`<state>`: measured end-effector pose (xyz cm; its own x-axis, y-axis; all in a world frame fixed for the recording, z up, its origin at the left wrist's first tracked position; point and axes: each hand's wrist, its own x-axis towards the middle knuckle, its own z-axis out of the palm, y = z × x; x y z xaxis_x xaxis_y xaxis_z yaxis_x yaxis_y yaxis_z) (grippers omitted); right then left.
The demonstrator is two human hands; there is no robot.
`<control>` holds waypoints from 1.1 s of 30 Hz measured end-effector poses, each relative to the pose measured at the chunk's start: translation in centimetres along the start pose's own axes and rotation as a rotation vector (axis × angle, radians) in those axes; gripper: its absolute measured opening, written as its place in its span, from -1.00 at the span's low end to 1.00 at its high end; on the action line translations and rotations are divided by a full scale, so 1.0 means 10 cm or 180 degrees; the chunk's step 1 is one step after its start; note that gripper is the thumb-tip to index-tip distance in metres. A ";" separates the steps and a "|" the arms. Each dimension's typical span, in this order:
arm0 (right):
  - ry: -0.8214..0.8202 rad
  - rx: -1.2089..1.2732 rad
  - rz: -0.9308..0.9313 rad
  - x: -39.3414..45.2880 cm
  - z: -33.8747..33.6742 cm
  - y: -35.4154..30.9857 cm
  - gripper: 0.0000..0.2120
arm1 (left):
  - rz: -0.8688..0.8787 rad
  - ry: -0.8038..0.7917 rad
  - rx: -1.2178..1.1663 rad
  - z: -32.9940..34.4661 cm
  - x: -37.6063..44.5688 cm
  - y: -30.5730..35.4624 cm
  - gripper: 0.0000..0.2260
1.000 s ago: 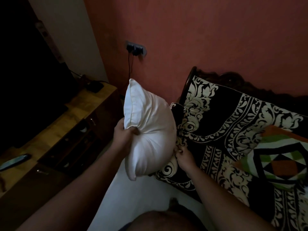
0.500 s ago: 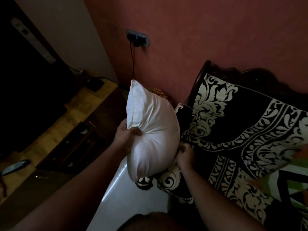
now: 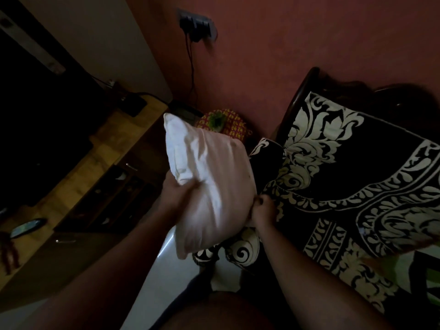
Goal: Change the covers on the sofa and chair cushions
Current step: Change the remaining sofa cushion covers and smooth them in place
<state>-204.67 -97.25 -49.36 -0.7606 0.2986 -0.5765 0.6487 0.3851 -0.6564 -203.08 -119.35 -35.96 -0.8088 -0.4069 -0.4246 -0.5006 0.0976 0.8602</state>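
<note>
A bare white cushion (image 3: 214, 182) stands on edge in mid-air in front of me, with no cover on it. My left hand (image 3: 177, 194) grips its left edge, fingers curled into the fabric. My right hand (image 3: 263, 210) pinches its lower right edge, next to the sofa arm. The sofa (image 3: 345, 182) fills the right side, draped in a black cloth with a cream floral pattern. At the far right edge, blurred, lies a cushion in a green, orange and white cover (image 3: 426, 277).
A wooden TV cabinet (image 3: 95, 163) runs along the left with a dark screen above it and a remote (image 3: 26, 228) on top. A red and yellow patterned item (image 3: 226, 126) sits in the corner under the wall socket (image 3: 196, 21). White floor (image 3: 152, 277) lies below.
The view has swung left and down. The white cushion has tilted, its top now leaning left, and the patterned item in the corner has come into sight. Both hands keep their hold.
</note>
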 end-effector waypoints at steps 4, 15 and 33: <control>-0.0028 0.0622 0.0063 -0.02 0.03 -0.11 -0.83 | -0.0572 -0.0058 -0.0082 0.01 0.04 -0.03 -0.18; -0.0645 0.1076 -0.0003 -0.52 0.28 -0.20 -0.83 | 0.0035 0.1535 0.0387 -0.25 0.44 0.00 -0.55; 0.0688 -0.0039 -0.1023 -0.57 0.13 -0.48 -0.75 | 0.0238 -0.0248 -0.0943 -0.26 0.18 0.26 -0.38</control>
<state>-203.39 -101.91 -43.50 -0.9139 0.3377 -0.2254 0.3769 0.4992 -0.7802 -204.98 -122.19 -33.75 -0.8670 -0.3366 -0.3675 -0.3364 -0.1489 0.9299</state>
